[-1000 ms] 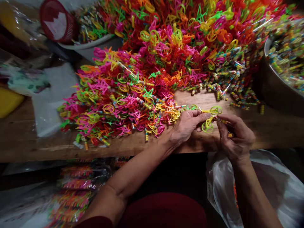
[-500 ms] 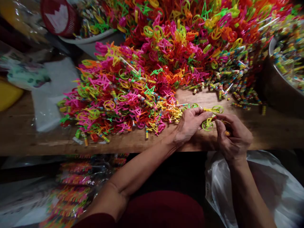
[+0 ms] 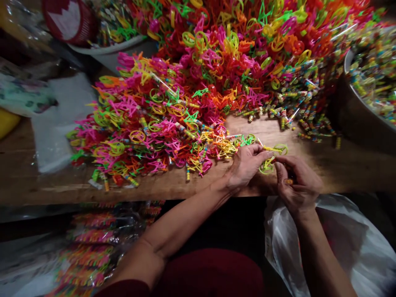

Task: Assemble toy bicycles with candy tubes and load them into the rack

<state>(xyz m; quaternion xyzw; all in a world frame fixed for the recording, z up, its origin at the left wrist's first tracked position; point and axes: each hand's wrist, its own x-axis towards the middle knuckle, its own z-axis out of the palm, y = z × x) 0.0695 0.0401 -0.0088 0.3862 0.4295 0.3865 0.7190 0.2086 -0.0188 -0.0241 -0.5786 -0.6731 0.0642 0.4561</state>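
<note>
Over the table's front edge, my left hand (image 3: 245,167) pinches a small plastic toy bicycle (image 3: 266,167), yellow-green with round wheels. My right hand (image 3: 299,181) meets it from the other side, thumb and forefinger closed at the same toy. One wheel shows below the left fingertips and another round yellow-green piece (image 3: 281,149) sticks out above them. The fingers hide the toy's middle. A ring is on my right hand. Just left of my left fingers lie green and yellow plastic pieces (image 3: 249,139).
A big heap of bright plastic toys (image 3: 161,119) covers the wooden table (image 3: 154,187). Candy-filled tubes (image 3: 291,109) lie at the right, beside a large basin (image 3: 348,78). A grey tub (image 3: 108,55) and red basket (image 3: 63,18) stand at the back left. A white plastic bag (image 3: 349,231) hangs below.
The whole view has shifted a little, so the table things sit slightly further left. Both hands stay together on the toy, whose lower wheel has turned and shows less.
</note>
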